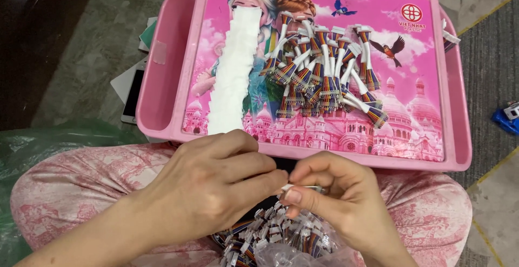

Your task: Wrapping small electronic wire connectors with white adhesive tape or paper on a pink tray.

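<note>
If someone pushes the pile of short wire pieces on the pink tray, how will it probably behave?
The pile of short wire pieces would likely scatter rather than slide as one, since the pieces lie loose and crossed. Each looks thin and light, so probably bends easily. The pink tray has a raised rim, which should keep them in.

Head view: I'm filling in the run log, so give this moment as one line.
left hand: pinching small connector | right hand: pinching same connector | lap: bag of cable connectors | pink tray: cable pile, white strip
</note>
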